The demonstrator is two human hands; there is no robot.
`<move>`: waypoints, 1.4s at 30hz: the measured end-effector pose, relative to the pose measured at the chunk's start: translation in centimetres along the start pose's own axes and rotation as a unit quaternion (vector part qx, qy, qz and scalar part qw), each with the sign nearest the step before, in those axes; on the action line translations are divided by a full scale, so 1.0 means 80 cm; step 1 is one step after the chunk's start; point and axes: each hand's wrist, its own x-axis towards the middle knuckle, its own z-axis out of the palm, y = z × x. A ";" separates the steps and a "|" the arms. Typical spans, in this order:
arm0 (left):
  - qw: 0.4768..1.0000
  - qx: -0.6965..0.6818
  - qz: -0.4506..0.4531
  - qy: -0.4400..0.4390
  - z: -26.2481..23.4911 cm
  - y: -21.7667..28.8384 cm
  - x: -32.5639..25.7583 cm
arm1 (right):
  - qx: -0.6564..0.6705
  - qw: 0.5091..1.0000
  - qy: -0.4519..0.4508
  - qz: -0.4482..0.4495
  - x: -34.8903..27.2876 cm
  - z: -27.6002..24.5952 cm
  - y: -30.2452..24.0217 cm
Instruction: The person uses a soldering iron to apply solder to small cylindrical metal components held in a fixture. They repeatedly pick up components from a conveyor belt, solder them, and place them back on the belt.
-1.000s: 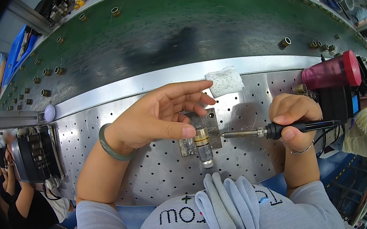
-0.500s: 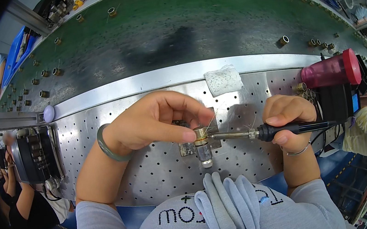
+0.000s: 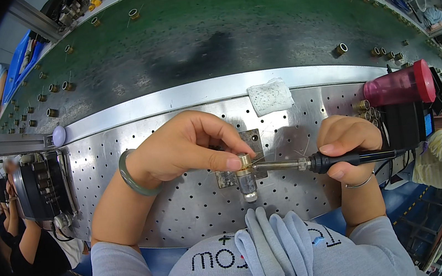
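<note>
My left hand (image 3: 181,150) pinches a small brass ring-shaped part (image 3: 244,162) between thumb and fingers. The part sits at the upper end of a short metal cylinder (image 3: 247,183), which rises over a dark metal plate (image 3: 254,140) on the bench. Lying level in my right hand (image 3: 348,140) is a soldering iron (image 3: 286,164), gripped by its black handle. Its tip meets the right side of the brass part, or very nearly; the exact contact is too small to tell.
Beneath is a perforated metal bench (image 3: 181,216). Behind it runs a green conveyor belt (image 3: 191,36) carrying several brass rings. A white pad (image 3: 271,97) lies at the bench's back edge. To the right are a pink cup (image 3: 395,85) and several stacked rings (image 3: 365,110).
The brass part and cylinder have shifted slightly right, along with my left hand. Its index fingertip has come down close to the part. My right hand and the soldering iron have barely moved.
</note>
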 end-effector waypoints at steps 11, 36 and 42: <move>1.000 -0.007 0.000 0.003 0.002 0.000 0.001 | -0.038 0.999 0.000 0.014 -0.001 0.000 -0.003; 1.000 0.011 -0.003 0.010 0.006 0.004 0.000 | -0.015 1.000 0.006 0.021 -0.004 -0.001 0.000; 1.000 0.006 -0.005 0.010 0.004 0.003 0.000 | -0.048 0.999 -0.009 0.017 -0.003 -0.002 -0.004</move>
